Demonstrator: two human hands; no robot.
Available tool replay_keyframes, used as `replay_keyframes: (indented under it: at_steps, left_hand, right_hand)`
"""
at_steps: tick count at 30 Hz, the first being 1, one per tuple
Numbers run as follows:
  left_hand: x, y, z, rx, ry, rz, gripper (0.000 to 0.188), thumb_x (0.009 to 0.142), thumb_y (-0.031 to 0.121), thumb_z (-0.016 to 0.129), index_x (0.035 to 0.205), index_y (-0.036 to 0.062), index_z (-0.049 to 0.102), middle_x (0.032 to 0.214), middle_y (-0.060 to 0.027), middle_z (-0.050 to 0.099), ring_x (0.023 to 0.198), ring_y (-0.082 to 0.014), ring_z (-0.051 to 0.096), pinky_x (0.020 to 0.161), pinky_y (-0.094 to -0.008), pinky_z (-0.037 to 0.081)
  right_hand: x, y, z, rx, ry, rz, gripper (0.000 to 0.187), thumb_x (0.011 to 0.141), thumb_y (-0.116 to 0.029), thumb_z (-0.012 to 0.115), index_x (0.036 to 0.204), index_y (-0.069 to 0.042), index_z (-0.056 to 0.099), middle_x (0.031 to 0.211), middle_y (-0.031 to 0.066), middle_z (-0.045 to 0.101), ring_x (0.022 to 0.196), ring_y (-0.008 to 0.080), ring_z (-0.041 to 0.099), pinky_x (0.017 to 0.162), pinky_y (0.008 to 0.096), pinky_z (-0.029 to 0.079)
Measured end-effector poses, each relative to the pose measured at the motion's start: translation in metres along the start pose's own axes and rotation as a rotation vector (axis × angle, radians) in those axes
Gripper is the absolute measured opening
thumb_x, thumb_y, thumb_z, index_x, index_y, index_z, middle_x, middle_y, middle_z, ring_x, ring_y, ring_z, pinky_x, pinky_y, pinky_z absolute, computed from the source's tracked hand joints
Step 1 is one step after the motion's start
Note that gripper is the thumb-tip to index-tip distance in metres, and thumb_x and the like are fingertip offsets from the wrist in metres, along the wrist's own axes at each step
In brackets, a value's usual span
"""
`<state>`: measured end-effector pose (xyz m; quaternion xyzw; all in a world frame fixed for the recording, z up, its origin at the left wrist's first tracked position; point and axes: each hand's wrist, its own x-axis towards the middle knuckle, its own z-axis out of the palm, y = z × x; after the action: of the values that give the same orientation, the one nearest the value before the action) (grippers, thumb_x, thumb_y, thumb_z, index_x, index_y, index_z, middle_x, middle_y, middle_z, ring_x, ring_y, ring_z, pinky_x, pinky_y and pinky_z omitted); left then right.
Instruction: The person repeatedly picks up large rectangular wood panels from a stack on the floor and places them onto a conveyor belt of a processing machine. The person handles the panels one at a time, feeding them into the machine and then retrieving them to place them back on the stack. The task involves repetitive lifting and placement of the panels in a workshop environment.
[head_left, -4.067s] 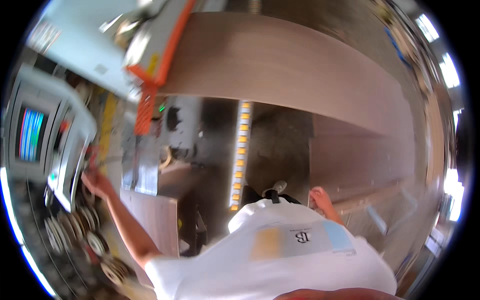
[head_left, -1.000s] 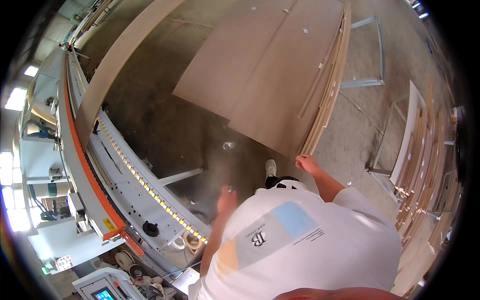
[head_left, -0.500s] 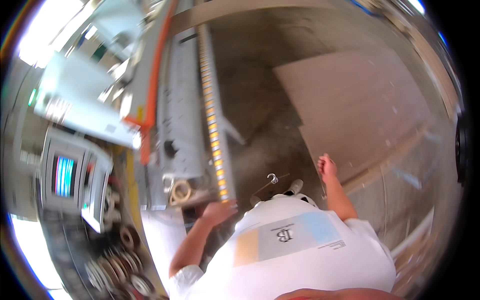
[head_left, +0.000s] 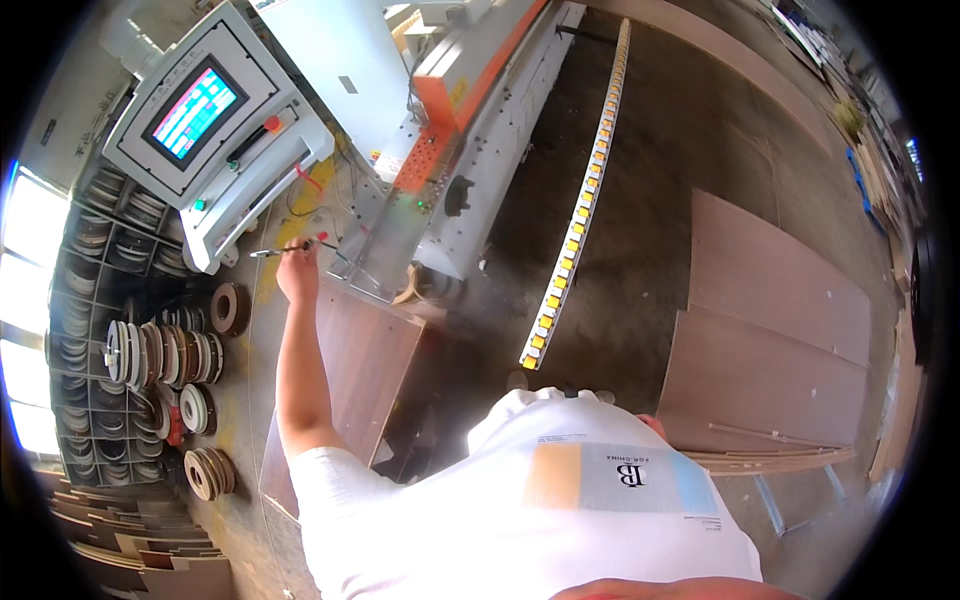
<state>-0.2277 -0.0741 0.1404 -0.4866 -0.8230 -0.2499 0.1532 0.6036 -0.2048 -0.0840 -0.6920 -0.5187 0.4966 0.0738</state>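
Observation:
My left arm reaches forward to the left, and my left hand (head_left: 297, 272) is closed at the near end of the long machine (head_left: 470, 190). From its fingers a slim dark tool (head_left: 278, 252) sticks out to the left; its exact kind is too small to make out. A thin rod with a red tip (head_left: 322, 238) shows just right of the fingers. Below the hand lies a brown wood-grain panel (head_left: 350, 350). Only a patch of my right hand or forearm (head_left: 651, 425) shows beside my white shirt, its fingers hidden.
A control console (head_left: 215, 120) with a lit screen stands at the left. Edge-band rolls (head_left: 165, 355) fill a rack beyond the panel. A support rail with yellow rollers (head_left: 575, 230) runs ahead. Large brown boards (head_left: 770, 350) are stacked at the right.
My left hand has moved left and forward from beside the roller rail's near end. My right hand has drawn back toward my body. The view has turned left, bringing the console closer.

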Motion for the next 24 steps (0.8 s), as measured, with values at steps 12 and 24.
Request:
replay_keyframes:
  at_steps: [12,24]
  left_hand:
    - [0.127,-0.058,0.138,-0.297,0.173,-0.260,0.031,0.090,0.038,0.069,0.109,0.0143,0.071,0.102,-0.0116,0.072,0.097,-0.0326,0.068,0.083,-0.0391,0.052]
    - [0.075,0.028,0.207,-0.590,0.264,-0.745,0.028,0.092,0.018,0.060,0.114,0.0022,0.063,0.105,-0.0172,0.069,0.092,-0.0295,0.068,0.073,-0.0399,0.057]
  right_hand:
    - [-0.039,-0.009,-0.012,0.452,0.263,0.281,0.026,0.095,-0.030,0.064,0.103,-0.006,0.069,0.084,0.0052,0.066,0.068,0.0137,0.062,0.052,0.0288,0.048]
    - [-0.059,0.067,-0.005,0.668,0.315,0.516,0.029,0.095,-0.034,0.060,0.101,-0.007,0.067,0.092,0.0059,0.070,0.074,0.0177,0.067,0.065,0.0338,0.055]
